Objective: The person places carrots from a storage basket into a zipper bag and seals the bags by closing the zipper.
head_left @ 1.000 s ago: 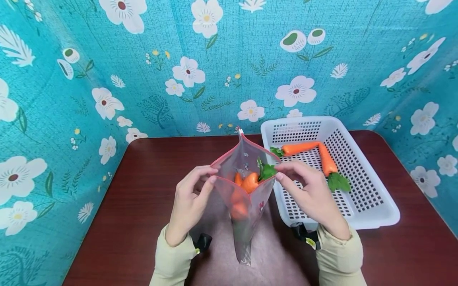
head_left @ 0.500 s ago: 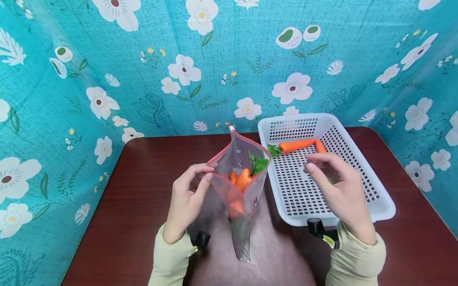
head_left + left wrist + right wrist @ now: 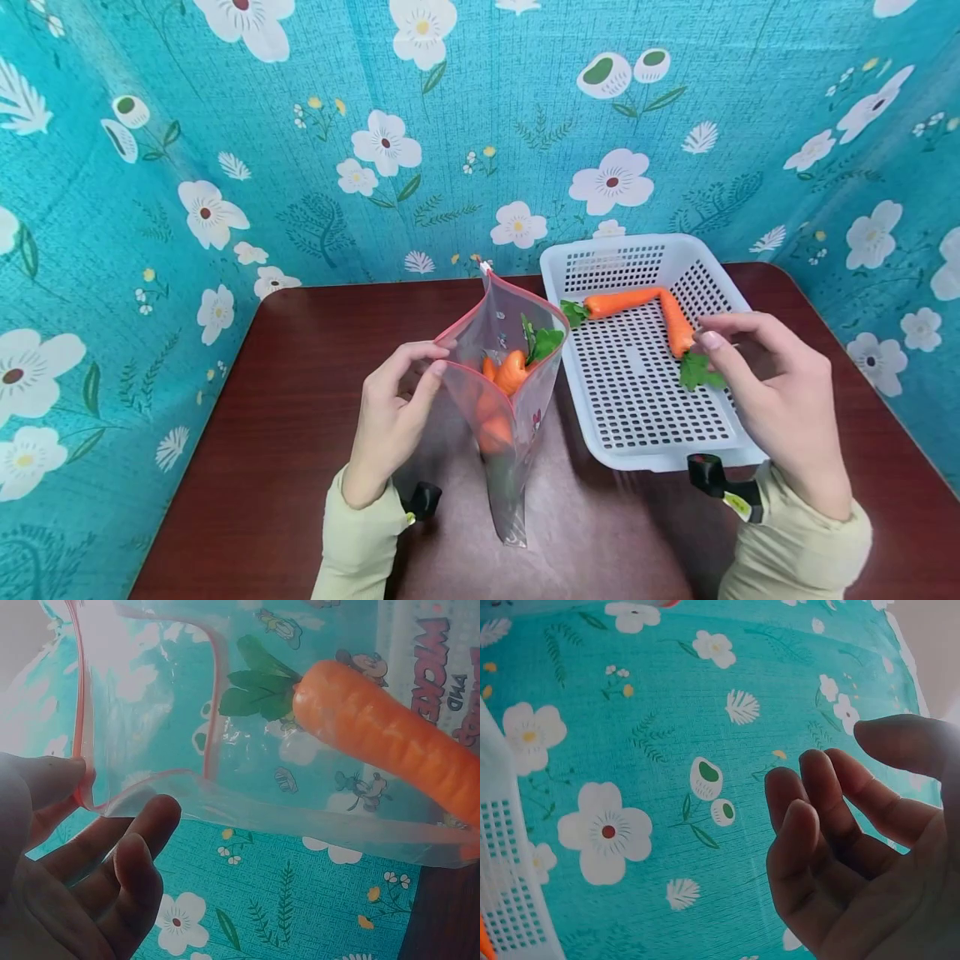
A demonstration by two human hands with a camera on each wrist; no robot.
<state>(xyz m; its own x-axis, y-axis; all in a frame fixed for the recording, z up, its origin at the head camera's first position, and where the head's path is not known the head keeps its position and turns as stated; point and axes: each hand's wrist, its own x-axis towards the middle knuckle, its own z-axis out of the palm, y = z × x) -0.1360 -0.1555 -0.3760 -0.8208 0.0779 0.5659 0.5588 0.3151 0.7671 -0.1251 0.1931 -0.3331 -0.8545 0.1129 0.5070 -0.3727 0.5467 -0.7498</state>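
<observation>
My left hand pinches the red-edged rim of a clear zip bag, whose mouth gapes wide. Inside the bag sits an orange carrot with green leaves; the left wrist view shows this carrot through the printed plastic. Over the right side of a white basket, my right hand hovers with relaxed fingers and holds nothing, as the right wrist view also shows. Near its fingertips lies a carrot with a leafy top. Another carrot lies along the basket's far side.
The basket stands on a dark red-brown table, right of the bag. Behind the table hangs a teal flowered cloth, which also runs down both sides. A slider sits at the bag's far corner.
My right hand has let go of the bag's rim and moved right, over the basket. The left hand keeps its grip, and the bag has shifted slightly left in view.
</observation>
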